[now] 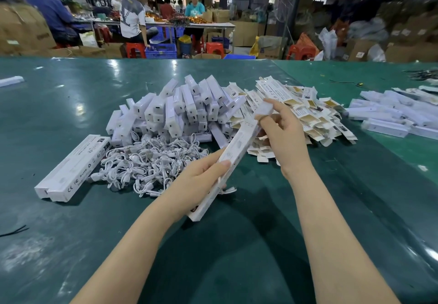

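My left hand (201, 180) grips a long white carton (233, 155) at its middle, tilted up toward the right. My right hand (282, 133) is at the carton's upper end, its fingers pinching the open end flap (263, 109). Behind the carton lies a heap of white bar-shaped devices (175, 111). In front of that heap sits a tangle of white cables (147, 161). To the right spreads a pile of flat unfolded cartons (305, 111).
Two closed white cartons (71, 168) lie side by side at the left on the green table (237, 244). More closed cartons (398, 114) are stacked at the far right. A black tie (14, 231) lies at the left edge. People sit at a bench beyond the table.
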Tool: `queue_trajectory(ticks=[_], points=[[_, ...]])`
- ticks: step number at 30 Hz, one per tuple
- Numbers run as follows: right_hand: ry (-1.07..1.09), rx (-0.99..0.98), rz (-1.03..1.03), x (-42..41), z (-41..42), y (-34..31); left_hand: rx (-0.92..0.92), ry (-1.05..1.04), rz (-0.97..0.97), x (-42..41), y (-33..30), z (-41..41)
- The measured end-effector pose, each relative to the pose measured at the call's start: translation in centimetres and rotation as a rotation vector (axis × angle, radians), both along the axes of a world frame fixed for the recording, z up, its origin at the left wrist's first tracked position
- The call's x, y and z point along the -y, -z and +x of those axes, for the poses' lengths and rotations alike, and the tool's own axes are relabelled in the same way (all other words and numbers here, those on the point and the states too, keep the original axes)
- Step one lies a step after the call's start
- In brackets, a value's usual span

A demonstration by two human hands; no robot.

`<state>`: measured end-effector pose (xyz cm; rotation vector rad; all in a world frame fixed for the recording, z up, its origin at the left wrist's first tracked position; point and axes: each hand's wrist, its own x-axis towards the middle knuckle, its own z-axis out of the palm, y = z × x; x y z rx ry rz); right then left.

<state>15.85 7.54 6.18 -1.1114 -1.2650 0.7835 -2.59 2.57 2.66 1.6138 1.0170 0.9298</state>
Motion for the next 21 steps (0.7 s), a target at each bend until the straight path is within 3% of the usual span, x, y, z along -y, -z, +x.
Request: queue_trajectory(ticks=[8,16,21], points=[[-0.111,-0.077,-0.054,0.50,-0.59,-0.11,0.205,-0.058,-0.038,-0.44,0.43,-0.06],[-0.120,-0.166,-0.067,0.53,-0.31,-0.26,0.187,-0.048,-0.098,-0.26,0.02,-0.39],[-0.102,-0.010,-0.113,0.68,-0.25,-0.12,0.205,-0.058,-0.101,-0.31,0.17,-0.12]])
